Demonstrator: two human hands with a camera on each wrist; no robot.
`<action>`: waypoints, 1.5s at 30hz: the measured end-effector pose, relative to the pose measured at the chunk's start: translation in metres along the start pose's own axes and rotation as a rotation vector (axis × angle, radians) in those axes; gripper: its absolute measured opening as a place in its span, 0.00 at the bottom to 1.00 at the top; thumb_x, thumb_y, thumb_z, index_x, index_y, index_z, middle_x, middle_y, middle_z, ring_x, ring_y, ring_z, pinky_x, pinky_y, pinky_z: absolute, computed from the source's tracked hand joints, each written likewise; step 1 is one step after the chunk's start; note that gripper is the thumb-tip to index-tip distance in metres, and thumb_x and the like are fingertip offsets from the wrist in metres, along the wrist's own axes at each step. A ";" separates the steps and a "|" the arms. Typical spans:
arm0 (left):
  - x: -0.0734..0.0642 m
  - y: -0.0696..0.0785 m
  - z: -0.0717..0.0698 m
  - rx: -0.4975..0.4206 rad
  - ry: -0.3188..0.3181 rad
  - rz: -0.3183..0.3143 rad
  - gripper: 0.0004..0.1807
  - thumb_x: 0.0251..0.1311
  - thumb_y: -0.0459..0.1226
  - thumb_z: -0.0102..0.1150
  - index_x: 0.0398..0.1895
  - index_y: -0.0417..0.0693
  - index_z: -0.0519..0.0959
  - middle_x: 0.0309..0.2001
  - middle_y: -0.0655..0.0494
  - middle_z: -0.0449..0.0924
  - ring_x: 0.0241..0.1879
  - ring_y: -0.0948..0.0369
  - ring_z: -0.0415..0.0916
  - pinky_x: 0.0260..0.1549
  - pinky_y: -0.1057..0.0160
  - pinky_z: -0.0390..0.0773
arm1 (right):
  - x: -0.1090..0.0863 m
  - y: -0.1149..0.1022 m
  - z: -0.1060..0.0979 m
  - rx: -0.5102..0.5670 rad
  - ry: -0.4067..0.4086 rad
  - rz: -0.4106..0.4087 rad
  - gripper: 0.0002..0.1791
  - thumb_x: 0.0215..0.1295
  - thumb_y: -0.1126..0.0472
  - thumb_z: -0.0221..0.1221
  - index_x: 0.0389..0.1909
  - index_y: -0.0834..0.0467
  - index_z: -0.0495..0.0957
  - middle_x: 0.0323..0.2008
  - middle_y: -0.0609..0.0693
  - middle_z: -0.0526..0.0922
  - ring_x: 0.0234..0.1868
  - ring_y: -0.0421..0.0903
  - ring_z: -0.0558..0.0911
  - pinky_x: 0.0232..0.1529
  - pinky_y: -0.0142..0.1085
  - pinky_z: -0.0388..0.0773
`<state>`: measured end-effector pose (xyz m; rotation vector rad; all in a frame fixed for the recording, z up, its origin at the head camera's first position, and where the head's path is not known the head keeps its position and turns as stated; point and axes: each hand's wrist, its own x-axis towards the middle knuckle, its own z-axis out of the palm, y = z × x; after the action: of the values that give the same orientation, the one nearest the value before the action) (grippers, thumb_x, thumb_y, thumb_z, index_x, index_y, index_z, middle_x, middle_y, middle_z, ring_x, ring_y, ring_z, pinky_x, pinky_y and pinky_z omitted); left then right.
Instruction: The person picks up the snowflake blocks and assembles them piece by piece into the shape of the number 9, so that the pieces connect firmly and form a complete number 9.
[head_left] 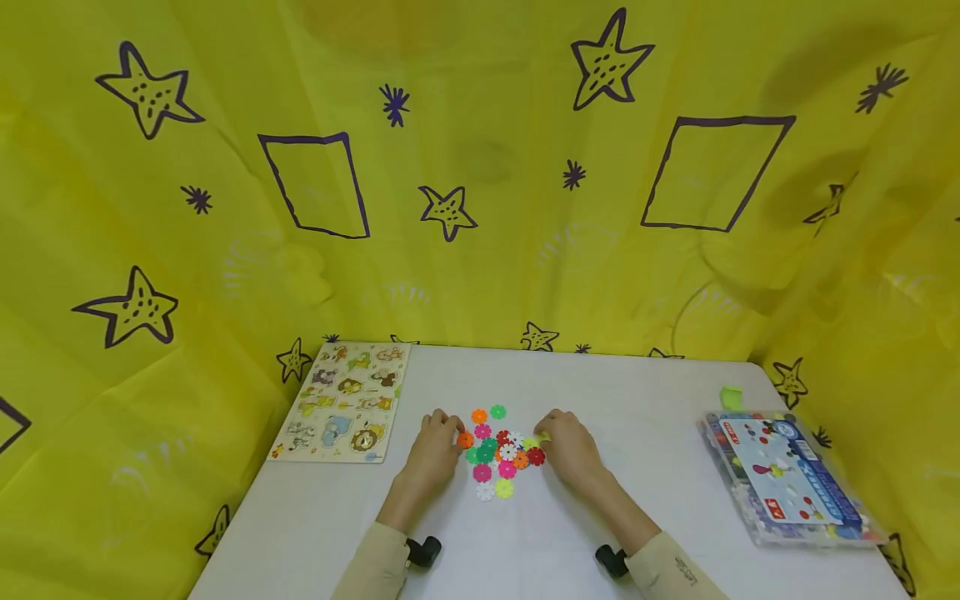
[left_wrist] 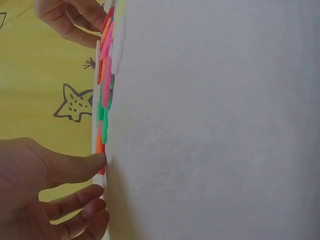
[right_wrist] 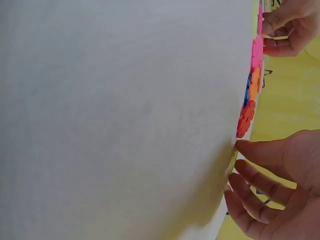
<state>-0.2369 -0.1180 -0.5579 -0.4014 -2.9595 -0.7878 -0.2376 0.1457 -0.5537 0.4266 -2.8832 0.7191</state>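
A loose pile of notched plastic building discs (head_left: pixel 486 451) in several colours lies mid-table, some overlapping. At its left side, my left hand (head_left: pixel 437 447) pinches an orange disc (head_left: pixel 466 440), with the thumb (left_wrist: pixel 97 162) on its edge in the left wrist view. Across the pile, my right hand (head_left: pixel 572 450) has a yellow disc (head_left: pixel 543 436) between thumb and fingertips. Close by that hand lies a dark red disc (head_left: pixel 536 456). The right wrist view shows the yellow disc (right_wrist: pixel 233 161) edge-on, mostly hidden by the fingers.
A wooden animal puzzle board (head_left: pixel 341 404) lies at the table's left. To the right is a clear compartment box (head_left: pixel 795 479) with a printed label, and a small green piece (head_left: pixel 731 397) behind it. Yellow star-patterned cloth (head_left: pixel 487 275) hangs behind the white table (head_left: pixel 637 400).
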 end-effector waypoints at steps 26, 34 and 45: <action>0.004 -0.005 -0.007 -0.476 -0.008 -0.044 0.07 0.74 0.32 0.57 0.51 0.47 0.80 0.35 0.55 0.76 0.32 0.60 0.74 0.31 0.63 0.77 | -0.003 0.011 -0.018 0.189 -0.017 0.243 0.06 0.53 0.65 0.78 0.29 0.57 0.89 0.26 0.46 0.85 0.30 0.44 0.81 0.33 0.40 0.77; 0.005 0.004 -0.010 -0.845 0.007 -0.078 0.11 0.75 0.31 0.57 0.53 0.33 0.78 0.37 0.47 0.80 0.35 0.55 0.81 0.37 0.64 0.84 | -0.005 0.000 -0.027 0.337 0.024 0.206 0.04 0.59 0.64 0.76 0.29 0.55 0.89 0.27 0.43 0.87 0.29 0.41 0.81 0.33 0.35 0.77; 0.000 0.023 -0.007 -1.186 -0.030 -0.146 0.15 0.73 0.31 0.60 0.54 0.25 0.75 0.37 0.51 0.80 0.32 0.62 0.80 0.35 0.69 0.83 | -0.012 -0.033 -0.026 0.717 0.137 0.057 0.04 0.62 0.67 0.72 0.37 0.58 0.89 0.34 0.51 0.90 0.36 0.58 0.90 0.38 0.42 0.88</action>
<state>-0.2313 -0.1022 -0.5406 -0.1989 -2.1849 -2.4723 -0.2140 0.1332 -0.5185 0.3426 -2.4328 1.7134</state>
